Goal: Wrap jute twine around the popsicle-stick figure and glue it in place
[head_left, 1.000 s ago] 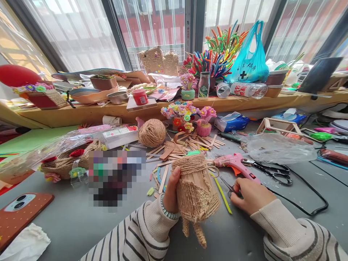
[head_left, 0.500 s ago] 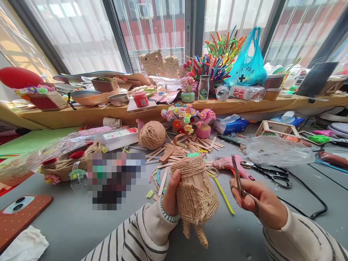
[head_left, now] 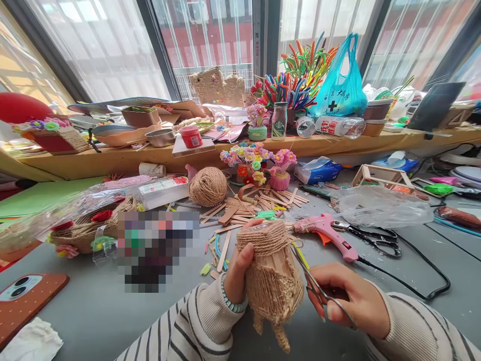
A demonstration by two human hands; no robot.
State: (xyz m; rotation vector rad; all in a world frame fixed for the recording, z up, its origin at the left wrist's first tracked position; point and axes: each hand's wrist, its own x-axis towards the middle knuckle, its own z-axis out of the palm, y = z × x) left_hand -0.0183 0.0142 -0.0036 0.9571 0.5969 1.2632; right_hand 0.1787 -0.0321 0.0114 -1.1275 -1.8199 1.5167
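My left hand [head_left: 240, 268] grips a small twine-wrapped craft piece [head_left: 274, 281] by its left side. Jute twine winds round its top and lower part, bare wood shows between, and short twine-covered legs hang below. Small scissors [head_left: 313, 283] are in my right hand [head_left: 345, 296], their blades pointing up and left beside the right edge of the craft piece. Whether the blades touch it I cannot tell. Behind them lies a pink glue gun [head_left: 326, 230] with a black cord.
A ball of twine [head_left: 208, 186] and scattered wooden sticks [head_left: 240, 213] lie beyond my hands. Black-handled scissors [head_left: 376, 240] and a plastic bag [head_left: 387, 205] are to the right. A phone [head_left: 33, 301] and crumpled tissue [head_left: 32, 341] are at left. Crocheted flowers [head_left: 248, 160] stand at the back.
My right hand has moved left and down, bringing the scissors from apart to the right side of the craft piece. My left hand keeps its grip, with the piece slightly lower.
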